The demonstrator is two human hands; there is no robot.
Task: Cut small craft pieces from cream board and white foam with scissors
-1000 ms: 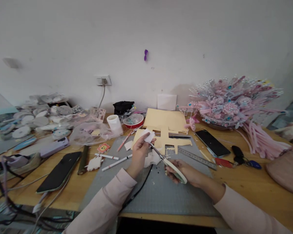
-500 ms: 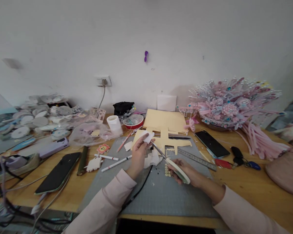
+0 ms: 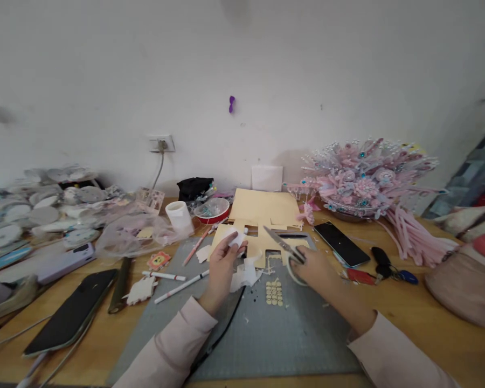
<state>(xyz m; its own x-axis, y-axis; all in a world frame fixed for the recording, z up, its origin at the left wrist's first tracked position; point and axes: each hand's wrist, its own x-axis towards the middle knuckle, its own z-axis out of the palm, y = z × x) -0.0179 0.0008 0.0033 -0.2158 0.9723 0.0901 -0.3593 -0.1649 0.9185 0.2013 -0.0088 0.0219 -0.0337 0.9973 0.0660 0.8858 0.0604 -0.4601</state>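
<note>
My left hand [image 3: 222, 261] pinches a small piece of white paper [image 3: 235, 236] between thumb and fingers. In my right hand [image 3: 313, 265] is a pair of scissors [image 3: 278, 238], its blades pointing up and left, apart from the paper. Cream card [image 3: 267, 207] with cut-out gaps lies behind both hands. White paper scraps [image 3: 246, 275] are beside my left hand on the grey cutting mat [image 3: 267, 345]. Several small round beige pieces [image 3: 274, 293] sit in rows between the hands.
On the left are a black phone [image 3: 75, 304], white markers [image 3: 181, 288], a paper roll [image 3: 179, 217] and a red bowl [image 3: 212, 217]. Another phone [image 3: 341, 243], keys [image 3: 382, 261], a pink beaded ornament [image 3: 366, 183] and a pink bag [image 3: 464, 280] occupy the right.
The scissors have moved away from the white paper, rightward and up, uncovering the round beige pieces. My left hand still holds the paper. The whole view has shifted slightly.
</note>
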